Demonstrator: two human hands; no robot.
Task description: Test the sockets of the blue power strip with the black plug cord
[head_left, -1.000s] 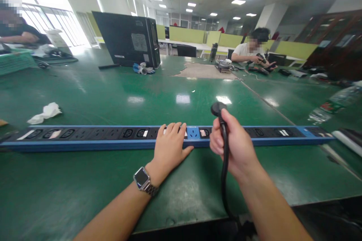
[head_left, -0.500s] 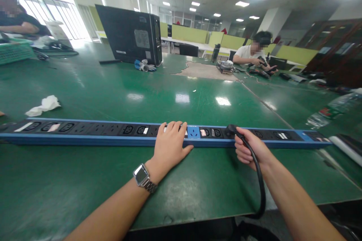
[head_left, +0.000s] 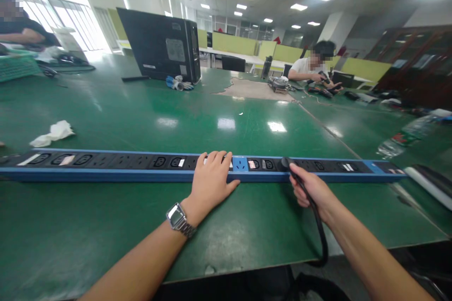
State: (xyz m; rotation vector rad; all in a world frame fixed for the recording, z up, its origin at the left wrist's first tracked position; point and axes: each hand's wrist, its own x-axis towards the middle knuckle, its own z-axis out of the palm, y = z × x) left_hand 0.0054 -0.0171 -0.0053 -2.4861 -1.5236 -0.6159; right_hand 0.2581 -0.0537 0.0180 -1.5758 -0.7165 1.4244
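Observation:
A long blue and black power strip (head_left: 129, 176) lies across the green table, its sockets facing up. My left hand (head_left: 213, 174) rests flat over its middle, fingers across the top and thumb out along the front edge. Right of a blue socket, a black plug (head_left: 285, 163) sits at one of the sockets; how deep it is in cannot be seen. My right hand (head_left: 307, 188) is closed around the black power cord (head_left: 322, 240) just behind this plug. From there the cord hangs down over the table's front edge.
White crumpled tissue (head_left: 52, 134) lies at the left. Behind stand a black computer case (head_left: 162, 47) and gloves (head_left: 179, 83). A plastic bottle (head_left: 406, 136) lies at the right. One person (head_left: 314, 68) sits across the table, another (head_left: 21, 28) at the far left beside a green basket (head_left: 17, 66).
My right hand's fingers have slid slightly back from the plug along the cord, and the plug's round back shows more. My left hand stays on the strip. The view has shifted slightly.

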